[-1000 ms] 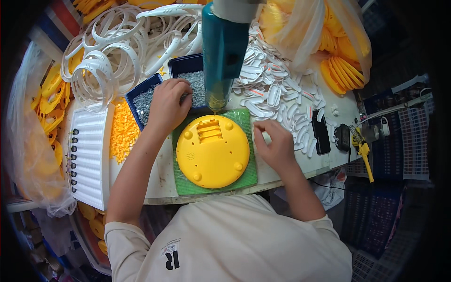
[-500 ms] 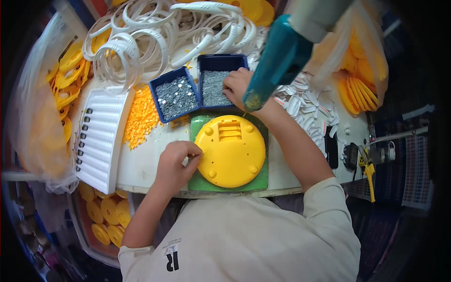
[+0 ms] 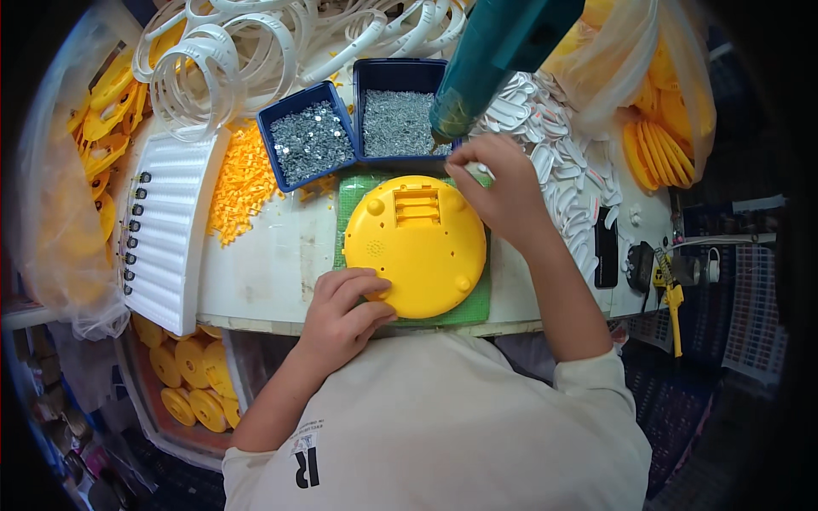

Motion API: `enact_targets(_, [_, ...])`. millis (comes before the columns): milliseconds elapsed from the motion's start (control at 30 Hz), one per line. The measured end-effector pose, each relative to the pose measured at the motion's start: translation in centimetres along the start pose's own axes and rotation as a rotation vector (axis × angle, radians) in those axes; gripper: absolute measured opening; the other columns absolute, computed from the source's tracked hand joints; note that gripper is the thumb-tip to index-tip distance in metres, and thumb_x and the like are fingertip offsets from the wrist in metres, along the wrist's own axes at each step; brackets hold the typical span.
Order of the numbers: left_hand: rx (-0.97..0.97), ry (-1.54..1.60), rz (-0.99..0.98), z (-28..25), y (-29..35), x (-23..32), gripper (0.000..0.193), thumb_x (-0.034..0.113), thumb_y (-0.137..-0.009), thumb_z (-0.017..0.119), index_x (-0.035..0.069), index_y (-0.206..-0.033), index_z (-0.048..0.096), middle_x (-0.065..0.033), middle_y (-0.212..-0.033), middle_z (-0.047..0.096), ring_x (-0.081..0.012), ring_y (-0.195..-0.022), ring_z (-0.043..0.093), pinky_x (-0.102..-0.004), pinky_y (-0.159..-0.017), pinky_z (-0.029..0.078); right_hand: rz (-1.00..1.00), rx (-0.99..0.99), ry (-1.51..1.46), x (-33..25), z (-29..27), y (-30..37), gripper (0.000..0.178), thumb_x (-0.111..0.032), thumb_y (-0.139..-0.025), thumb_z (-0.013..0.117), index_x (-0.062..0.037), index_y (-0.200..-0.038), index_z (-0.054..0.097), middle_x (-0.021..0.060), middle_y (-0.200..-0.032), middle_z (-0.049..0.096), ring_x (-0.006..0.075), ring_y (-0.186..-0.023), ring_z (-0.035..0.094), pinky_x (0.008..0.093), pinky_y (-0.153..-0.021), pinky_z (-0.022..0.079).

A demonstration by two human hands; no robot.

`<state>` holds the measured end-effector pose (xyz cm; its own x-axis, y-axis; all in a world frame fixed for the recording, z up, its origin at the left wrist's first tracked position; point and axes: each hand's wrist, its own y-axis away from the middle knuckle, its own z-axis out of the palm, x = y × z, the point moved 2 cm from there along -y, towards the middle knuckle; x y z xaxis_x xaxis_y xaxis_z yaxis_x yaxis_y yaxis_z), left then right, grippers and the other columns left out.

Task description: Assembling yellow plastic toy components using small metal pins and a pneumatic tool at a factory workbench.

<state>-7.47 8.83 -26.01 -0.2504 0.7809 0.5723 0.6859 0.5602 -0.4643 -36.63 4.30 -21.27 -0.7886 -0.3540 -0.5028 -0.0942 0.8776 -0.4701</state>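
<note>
Near left on the cream shirt (image 3: 452,417) I note bold black lettering (image 3: 308,468), with smaller print (image 3: 307,430) just beyond it, too fine for me to read. Far right, some white plastic parts (image 3: 558,175) bear orange-red print, illegible from my station. Right: patterned sheets (image 3: 757,307), marks unresolved.

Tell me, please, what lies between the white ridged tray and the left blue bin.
In the head view, a heap of small orange plastic pieces lies between the white ridged tray and the left blue bin.
</note>
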Motion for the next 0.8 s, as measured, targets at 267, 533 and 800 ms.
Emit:
enact_targets(267, [-0.066, 0.044, -0.007, -0.4, -1.2, -0.4, 0.048, 0.016, -0.07, 0.093, 0.009, -0.109, 0.068, -0.0073, -0.115, 0.07, -0.0326, -0.111, 0.063, -0.0435, -0.095, 0.052, 0.581, -0.107, -0.459, -4.5, -2.7, 12.0, 0.01, 0.0, -0.084, 0.077, -0.0013, -0.092, 0.071, 0.0075, -0.091, 0.068, 0.0216, -0.087, 0.064, 0.0333, -0.082, 0.05])
enact_targets(533, [-0.097, 0.007, 0.011, -0.4, -1.5, -0.9, 0.053, 0.02, -0.069, 0.094, 0.008, -0.114, 0.068, -0.0096, -0.112, 0.069, -0.0336, -0.109, 0.062, -0.0442, -0.094, 0.052, 0.518, -0.143, -0.443, -6.0, -0.4, 15.0, 0.013, 0.0, -0.081, 0.081, -0.0047, -0.092, 0.076, 0.006, -0.092, 0.065, 0.021, -0.092, 0.064, 0.0322, -0.084, 0.05])
enact_targets(800, [-0.089, 0.022, 0.017, -0.3, -1.4, -1.1, 0.052, 0.021, -0.07, 0.093, 0.007, -0.114, 0.068, -0.0099, -0.113, 0.068, -0.0341, -0.108, 0.061, -0.0439, -0.094, 0.052, 0.481, -0.185, -0.374, -5.8, -0.2, 14.7, 0.015, -0.002, -0.078, 0.084, -0.0073, -0.091, 0.078, 0.0039, -0.089, 0.063, 0.0235, -0.091, 0.06, 0.0343, -0.085, 0.048])
